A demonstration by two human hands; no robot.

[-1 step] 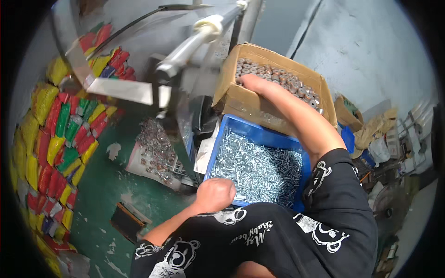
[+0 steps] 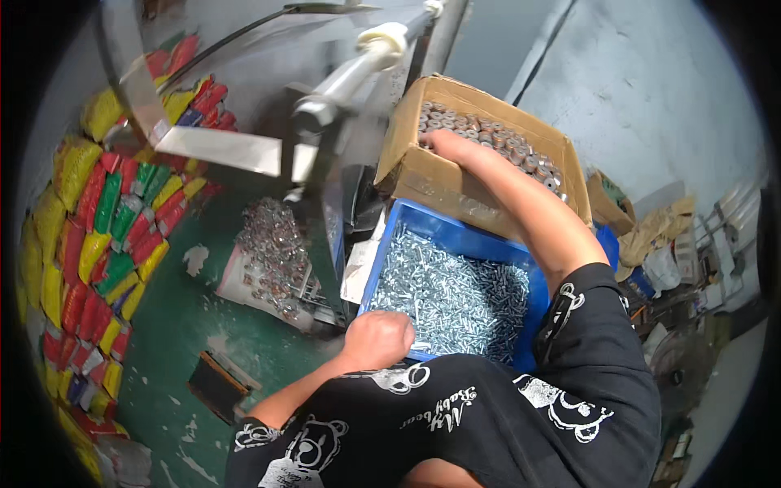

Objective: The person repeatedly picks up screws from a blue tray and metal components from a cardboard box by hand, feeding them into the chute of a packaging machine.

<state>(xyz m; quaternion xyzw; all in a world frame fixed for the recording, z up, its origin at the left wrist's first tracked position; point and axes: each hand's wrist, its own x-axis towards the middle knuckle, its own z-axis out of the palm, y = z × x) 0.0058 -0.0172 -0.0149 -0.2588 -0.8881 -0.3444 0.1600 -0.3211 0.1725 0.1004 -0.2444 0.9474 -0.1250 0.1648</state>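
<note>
- My right hand [image 2: 446,145] reaches into the brown cardboard box [image 2: 451,198], fingers partly hidden at the grey-brown metal cylinders [image 2: 515,148]; I cannot tell its grip.
- My left hand [image 2: 379,336] is a curled fist at the blue plastic bin's [image 2: 460,238] near-left corner; contents, if any, hidden.
- Silvery metal screws [image 2: 443,297] fill the bin, just before the box.

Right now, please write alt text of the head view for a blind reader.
A person's right hand reaches into a box of cylinders; the curled left hand is at the near-left corner of a blue bin of silvery pieces. Colourful bags are stacked at left.
</note>
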